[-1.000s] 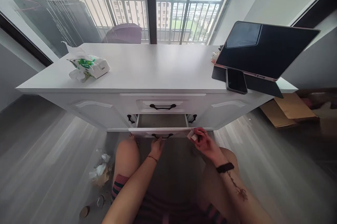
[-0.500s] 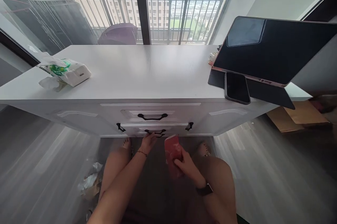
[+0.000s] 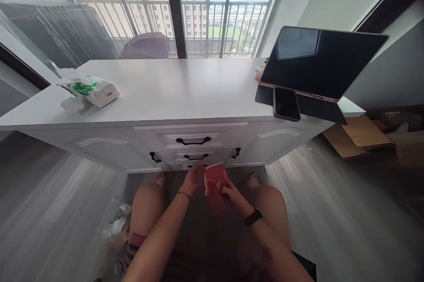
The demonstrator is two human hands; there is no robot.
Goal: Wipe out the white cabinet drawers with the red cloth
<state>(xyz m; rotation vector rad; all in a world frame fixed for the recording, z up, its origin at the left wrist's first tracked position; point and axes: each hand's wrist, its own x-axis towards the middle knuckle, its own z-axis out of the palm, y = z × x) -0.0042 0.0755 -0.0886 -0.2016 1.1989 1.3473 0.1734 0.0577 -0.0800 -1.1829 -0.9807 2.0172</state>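
My right hand (image 3: pixel 232 192) is closed on a flat red packet (image 3: pixel 215 176) with a whitish edge, thumb on top. The packet is held between my knees, in front of the white cabinet (image 3: pixel 278 137). Close to the packet's left side is my left hand (image 3: pixel 194 179), its fingers blurred and partly hidden, so I cannot tell if they touch it. Just beyond that hand are the lowest black drawer handle, partly covered, and the middle drawer handle (image 3: pixel 196 157). Above them is the top drawer handle (image 3: pixel 193 141). The drawers look closed.
On the cabinet top lie a tissue pack (image 3: pixel 99 92) at left and, at right, a tablet (image 3: pixel 318 63) propped up with a phone (image 3: pixel 286 104) before it. Crumpled litter (image 3: pixel 116 226) lies by my left leg. Cardboard (image 3: pixel 362 134) rests on the floor at right.
My left hand has left the drawer handles and moved right, close to the red packet. The packet, still in my right hand, has shifted slightly up and left. The view has shifted a little.
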